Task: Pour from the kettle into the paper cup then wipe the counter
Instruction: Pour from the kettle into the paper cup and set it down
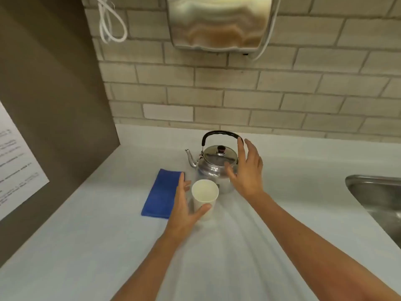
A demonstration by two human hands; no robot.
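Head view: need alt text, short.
A person's left hand cups a white paper cup on a pale counter while the open right hand reaches toward a shiny steel kettle with a black handle. A folded blue cloth lies left of the cup.

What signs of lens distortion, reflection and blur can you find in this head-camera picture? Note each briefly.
Head view: the wide lens bends the brick courses and the counter edge; the steel kettle and the wall dispenser mirror warped reflections; the printed notice at the left edge is too blurred to read; the left hand and right hand look slightly soft; lighting is even, with only faint shadows.
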